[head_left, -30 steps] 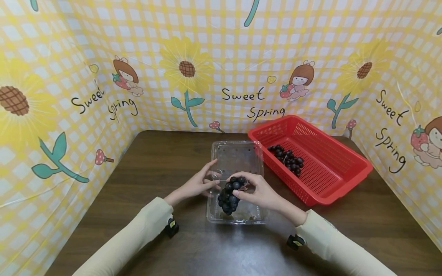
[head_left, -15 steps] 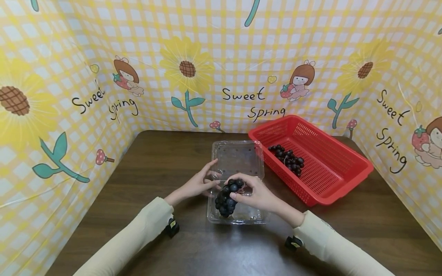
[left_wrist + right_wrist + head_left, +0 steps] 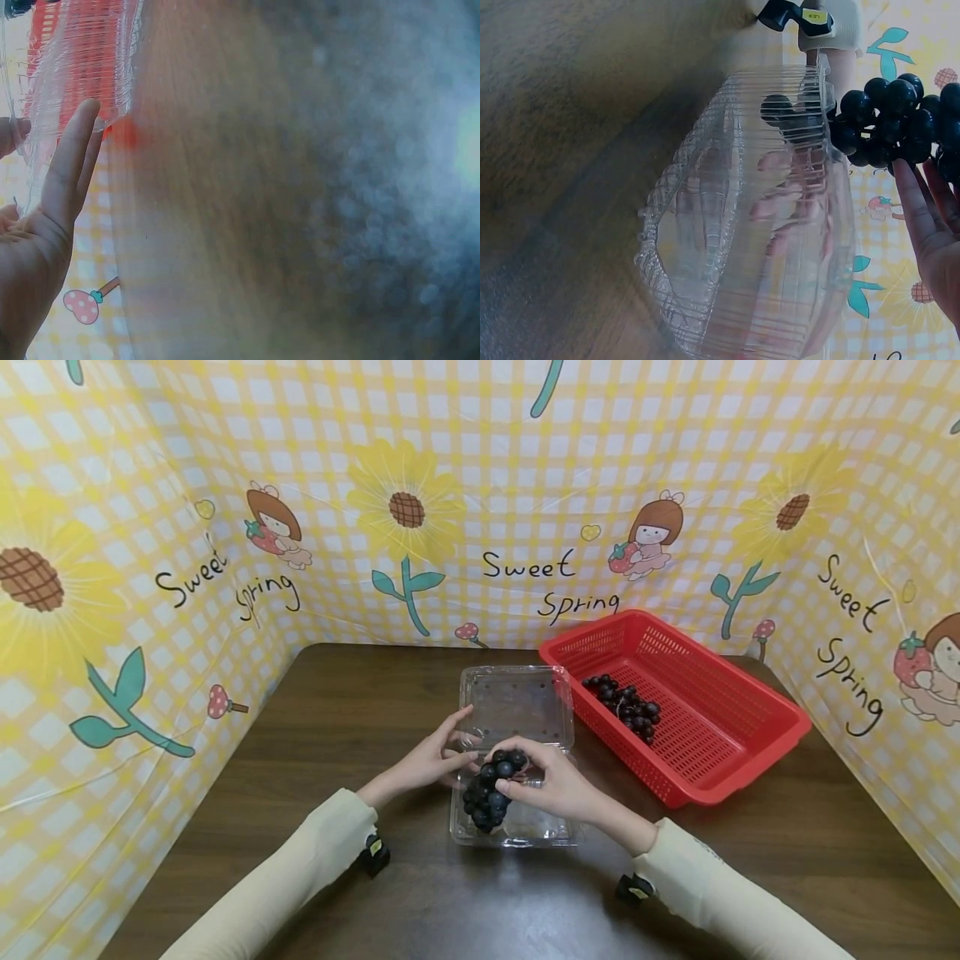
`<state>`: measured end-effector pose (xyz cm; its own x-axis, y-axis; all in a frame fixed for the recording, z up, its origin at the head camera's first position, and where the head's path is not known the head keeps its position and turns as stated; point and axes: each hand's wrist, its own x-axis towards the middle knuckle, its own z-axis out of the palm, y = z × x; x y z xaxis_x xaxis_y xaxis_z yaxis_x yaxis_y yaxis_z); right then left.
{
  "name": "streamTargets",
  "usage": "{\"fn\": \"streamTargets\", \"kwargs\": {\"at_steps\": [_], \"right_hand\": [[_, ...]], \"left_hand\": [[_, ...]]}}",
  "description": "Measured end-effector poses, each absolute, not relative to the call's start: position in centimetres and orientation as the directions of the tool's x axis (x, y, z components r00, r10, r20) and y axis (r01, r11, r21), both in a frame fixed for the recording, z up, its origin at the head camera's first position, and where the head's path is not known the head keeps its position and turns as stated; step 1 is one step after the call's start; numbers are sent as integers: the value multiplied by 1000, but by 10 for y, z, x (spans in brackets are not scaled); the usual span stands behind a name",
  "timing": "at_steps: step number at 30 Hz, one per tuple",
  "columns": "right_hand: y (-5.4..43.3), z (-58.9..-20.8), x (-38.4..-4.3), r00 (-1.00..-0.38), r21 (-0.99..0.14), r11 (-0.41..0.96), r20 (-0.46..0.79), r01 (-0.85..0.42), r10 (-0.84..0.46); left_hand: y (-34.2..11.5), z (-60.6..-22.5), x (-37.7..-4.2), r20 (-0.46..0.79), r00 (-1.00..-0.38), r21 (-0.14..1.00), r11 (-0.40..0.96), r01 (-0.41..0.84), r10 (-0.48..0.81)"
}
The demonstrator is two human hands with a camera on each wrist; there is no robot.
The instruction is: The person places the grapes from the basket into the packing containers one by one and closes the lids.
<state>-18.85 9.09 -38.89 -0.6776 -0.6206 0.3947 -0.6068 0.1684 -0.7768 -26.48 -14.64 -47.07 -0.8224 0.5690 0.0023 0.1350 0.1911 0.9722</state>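
right hand (image 3: pixel 553 787) gripped the grape bunch (image 3: pixel 487 802) by its fingers, bunch slanting left and nearward above the clear box (image 3: pixel 542 827), left hand (image 3: pixel 429 762) loose by box's left edge.

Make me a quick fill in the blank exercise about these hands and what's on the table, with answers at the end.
1. The right hand holds a bunch of dark, round ____.
2. The color of the basket is ____.
3. The clear container is not closed but ____.

Answers: grapes; red; open.
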Motion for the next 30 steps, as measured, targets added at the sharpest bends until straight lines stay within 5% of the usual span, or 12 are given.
{"fn": "streamTargets", "kwargs": {"at_steps": [30], "right_hand": [[92, -421, -196, -716, -827, 158, 352, -539, -603]], "left_hand": [[-145, -470, -264, 6, -822, 977, 170, 125, 569]]}}
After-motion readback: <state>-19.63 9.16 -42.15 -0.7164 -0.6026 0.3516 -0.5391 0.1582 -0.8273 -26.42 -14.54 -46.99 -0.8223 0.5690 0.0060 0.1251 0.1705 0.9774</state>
